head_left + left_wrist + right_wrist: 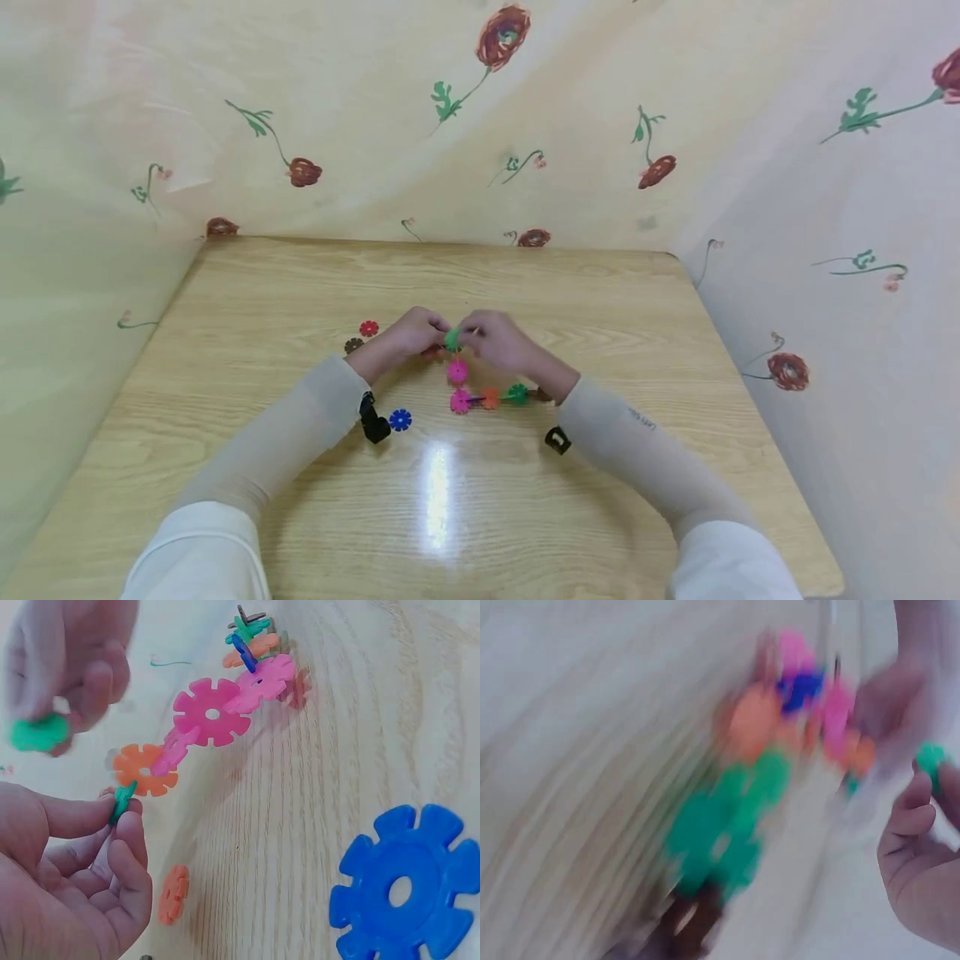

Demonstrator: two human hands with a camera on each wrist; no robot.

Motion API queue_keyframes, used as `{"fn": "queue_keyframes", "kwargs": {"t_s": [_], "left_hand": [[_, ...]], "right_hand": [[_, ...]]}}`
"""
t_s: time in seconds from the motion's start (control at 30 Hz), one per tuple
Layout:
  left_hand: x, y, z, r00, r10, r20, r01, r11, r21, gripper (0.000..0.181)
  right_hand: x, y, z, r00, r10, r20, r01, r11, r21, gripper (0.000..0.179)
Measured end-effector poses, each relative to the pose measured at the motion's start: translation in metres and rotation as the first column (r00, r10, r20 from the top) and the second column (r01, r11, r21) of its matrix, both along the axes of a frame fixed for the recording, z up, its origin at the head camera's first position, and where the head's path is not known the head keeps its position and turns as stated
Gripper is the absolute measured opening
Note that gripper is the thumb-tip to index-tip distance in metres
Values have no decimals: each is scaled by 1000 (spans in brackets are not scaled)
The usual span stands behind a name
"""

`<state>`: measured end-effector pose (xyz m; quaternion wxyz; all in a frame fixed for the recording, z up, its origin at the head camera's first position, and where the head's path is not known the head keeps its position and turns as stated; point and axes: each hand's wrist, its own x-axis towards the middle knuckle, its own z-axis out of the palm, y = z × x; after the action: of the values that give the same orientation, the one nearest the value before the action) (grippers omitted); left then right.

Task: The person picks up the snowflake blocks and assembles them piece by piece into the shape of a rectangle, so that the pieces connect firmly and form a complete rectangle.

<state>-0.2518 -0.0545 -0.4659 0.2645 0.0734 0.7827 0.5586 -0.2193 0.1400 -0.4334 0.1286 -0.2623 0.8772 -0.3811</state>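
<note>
In the left wrist view a chain of notched plastic flower discs, with a pink disc in it, runs across the table and bends at a second pink disc. My left hand pinches a dark green disc at the chain's end, beside an orange disc. Close by on the right, my right hand holds a lighter green disc between thumb and fingers, apart from the chain. The chain's other end, with green discs and a brown one, lies under my right wrist.
Loose discs lie on the wooden table: a blue disc by my left wrist, a red disc and a brown disc beyond my left forearm, and an orange disc near my left hand. Flowered cloth surrounds the table's back and sides.
</note>
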Motion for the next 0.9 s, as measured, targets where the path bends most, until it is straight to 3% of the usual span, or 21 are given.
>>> {"fn": "queue_keyframes", "kwargs": {"t_s": [0.07,0.13,0.2,0.27,0.53,0.9], "left_hand": [[1,1,-1,1000,8,30,-8,1000,9,16],[1,1,-2,999,10,40,-10,1000,5,16],[2,2,-3,999,7,45,-7,1000,2,16],[3,3,-3,999,7,49,-7,1000,6,16],[3,3,-5,998,21,57,-23,999,34,16],[5,3,-4,996,46,74,-48,998,30,17]], "right_hand": [[-12,18,-4,976,-165,139,177,981,-83,19],[-22,31,-10,935,-258,245,292,950,-113,19],[-29,40,-16,897,-292,332,348,929,-124,19],[-32,46,-20,878,-307,367,368,923,-109,20],[-34,57,-22,859,-314,404,379,921,-89,19],[-31,60,-30,881,-245,406,297,952,-71,19]]}}
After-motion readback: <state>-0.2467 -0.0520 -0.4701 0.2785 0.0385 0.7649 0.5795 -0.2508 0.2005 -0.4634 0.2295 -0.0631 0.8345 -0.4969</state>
